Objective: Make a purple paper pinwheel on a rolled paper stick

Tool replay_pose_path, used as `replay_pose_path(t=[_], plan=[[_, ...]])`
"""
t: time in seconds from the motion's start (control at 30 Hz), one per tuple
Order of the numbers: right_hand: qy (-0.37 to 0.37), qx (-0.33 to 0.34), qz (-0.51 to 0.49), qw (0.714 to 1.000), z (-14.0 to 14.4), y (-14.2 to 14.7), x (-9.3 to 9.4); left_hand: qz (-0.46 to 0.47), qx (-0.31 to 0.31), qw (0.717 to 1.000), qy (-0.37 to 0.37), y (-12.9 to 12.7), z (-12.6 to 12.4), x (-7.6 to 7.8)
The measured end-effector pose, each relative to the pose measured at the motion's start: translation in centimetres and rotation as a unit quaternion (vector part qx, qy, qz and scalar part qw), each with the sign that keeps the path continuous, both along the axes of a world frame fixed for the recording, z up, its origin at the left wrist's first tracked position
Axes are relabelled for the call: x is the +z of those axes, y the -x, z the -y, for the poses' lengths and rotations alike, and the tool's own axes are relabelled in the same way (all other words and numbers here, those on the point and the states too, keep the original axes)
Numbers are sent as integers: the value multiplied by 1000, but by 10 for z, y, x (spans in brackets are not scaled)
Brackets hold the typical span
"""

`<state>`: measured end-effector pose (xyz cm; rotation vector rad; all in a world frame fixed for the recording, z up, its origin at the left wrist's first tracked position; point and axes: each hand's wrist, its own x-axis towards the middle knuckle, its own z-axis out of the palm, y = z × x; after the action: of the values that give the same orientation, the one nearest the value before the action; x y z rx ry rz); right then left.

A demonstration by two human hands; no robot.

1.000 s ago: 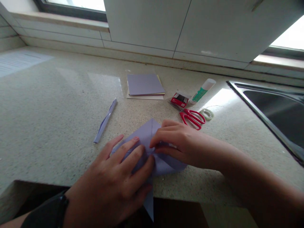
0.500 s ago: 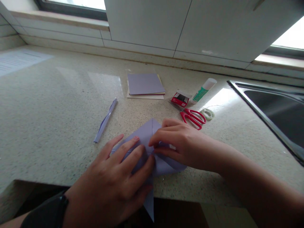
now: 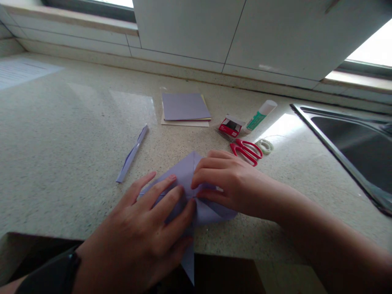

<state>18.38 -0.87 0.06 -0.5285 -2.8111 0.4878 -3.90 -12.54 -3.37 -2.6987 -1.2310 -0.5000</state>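
We press the folded lilac paper (image 3: 186,171) flat at the near edge of the speckled countertop (image 3: 61,139); its lower tip overhangs that edge. Our left hand (image 3: 143,228) lies palm-down on the paper's left half, fingers spread and extended, grasping nothing. Our right hand (image 3: 226,183) rests on the right half, fingertips bent and pinching a fold at the centre crease. Red scissors (image 3: 246,149) lie just behind the right hand.

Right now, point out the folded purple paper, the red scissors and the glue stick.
folded purple paper (image 3: 185,168): head view, upper flap near the tip.
red scissors (image 3: 248,150): head view, on the handle loops.
glue stick (image 3: 259,118): head view, green label mid-body.
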Motion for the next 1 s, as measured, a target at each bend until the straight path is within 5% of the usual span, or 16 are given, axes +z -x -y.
replay_pose_path(t=[0.33,1.0], plan=[[-111,31,3,993,2,-4,1,9,1,1000,2,0,-1,-1],[-106,30,5,994,3,-4,-2,-1,2,1000,11,0,-1,1]])
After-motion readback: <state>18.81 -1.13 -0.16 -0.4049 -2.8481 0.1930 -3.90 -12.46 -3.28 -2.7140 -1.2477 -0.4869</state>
